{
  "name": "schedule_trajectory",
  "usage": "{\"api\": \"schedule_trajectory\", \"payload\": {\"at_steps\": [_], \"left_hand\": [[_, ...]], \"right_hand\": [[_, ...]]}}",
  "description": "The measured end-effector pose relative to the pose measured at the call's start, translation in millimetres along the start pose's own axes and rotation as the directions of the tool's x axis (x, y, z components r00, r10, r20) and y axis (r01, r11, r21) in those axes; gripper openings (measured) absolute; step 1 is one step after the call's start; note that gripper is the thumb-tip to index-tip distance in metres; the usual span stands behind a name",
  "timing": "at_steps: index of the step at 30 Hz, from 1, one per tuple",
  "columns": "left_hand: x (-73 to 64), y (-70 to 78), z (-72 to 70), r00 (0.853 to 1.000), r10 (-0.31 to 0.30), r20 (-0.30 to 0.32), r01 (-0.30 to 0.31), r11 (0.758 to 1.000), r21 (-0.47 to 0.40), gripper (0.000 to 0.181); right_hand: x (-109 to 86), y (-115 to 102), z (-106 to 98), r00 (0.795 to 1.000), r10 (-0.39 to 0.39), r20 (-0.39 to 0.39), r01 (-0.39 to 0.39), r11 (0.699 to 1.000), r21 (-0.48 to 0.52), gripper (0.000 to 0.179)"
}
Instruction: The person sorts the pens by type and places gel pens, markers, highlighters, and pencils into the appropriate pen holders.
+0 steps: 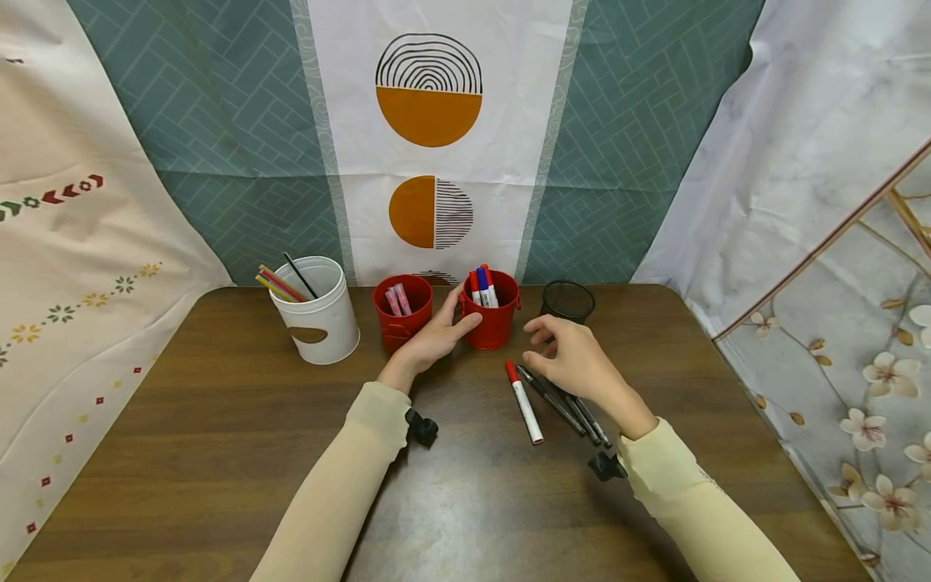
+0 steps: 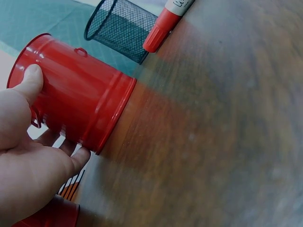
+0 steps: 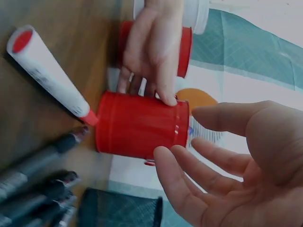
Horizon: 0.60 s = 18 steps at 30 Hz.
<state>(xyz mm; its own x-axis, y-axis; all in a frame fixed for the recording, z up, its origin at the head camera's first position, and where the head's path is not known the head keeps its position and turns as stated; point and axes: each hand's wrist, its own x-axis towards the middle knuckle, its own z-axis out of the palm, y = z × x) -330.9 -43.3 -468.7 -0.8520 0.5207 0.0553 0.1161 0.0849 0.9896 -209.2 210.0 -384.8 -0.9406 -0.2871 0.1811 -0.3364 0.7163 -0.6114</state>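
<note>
My left hand (image 1: 435,333) holds a small red metal bucket (image 1: 493,323) by its left side, thumb on the near wall and fingers around the back. Red-capped and blue-capped markers (image 1: 483,289) stand in that bucket. Just to its right, my right hand (image 1: 570,356) hovers over the table with bent, spread fingers and nothing between them. Below it lie a white marker with a red cap (image 1: 525,404) and several black pens (image 1: 556,404). In the right wrist view the right fingers (image 3: 180,184) are apart from the bucket.
A second red bucket (image 1: 402,323) with pink-patterned sticks stands left of the held one. Further left is a white bucket (image 1: 323,327) with coloured pencils. A black mesh cup (image 1: 568,302) stands behind the right hand, near the table's back edge. Patterned cloth (image 1: 451,162) hangs behind.
</note>
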Motion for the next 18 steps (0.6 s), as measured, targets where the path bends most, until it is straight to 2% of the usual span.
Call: {"api": "schedule_trajectory", "payload": {"at_steps": [7, 18], "left_hand": [[0.4, 0.8, 0.7, 1.000, -0.010, -0.010, 0.010, 1.000, 0.005, 0.082], [1.0, -1.2, -0.3, 1.000, -0.005, -0.007, 0.005, 1.000, 0.002, 0.082]], "right_hand": [[-15.5, 5, 20, 0.997, 0.043, 0.061, -0.040, 0.998, -0.040, 0.035], [-22.2, 6, 38, 0.991, 0.089, 0.103, -0.076, 0.989, -0.130, 0.040]]}}
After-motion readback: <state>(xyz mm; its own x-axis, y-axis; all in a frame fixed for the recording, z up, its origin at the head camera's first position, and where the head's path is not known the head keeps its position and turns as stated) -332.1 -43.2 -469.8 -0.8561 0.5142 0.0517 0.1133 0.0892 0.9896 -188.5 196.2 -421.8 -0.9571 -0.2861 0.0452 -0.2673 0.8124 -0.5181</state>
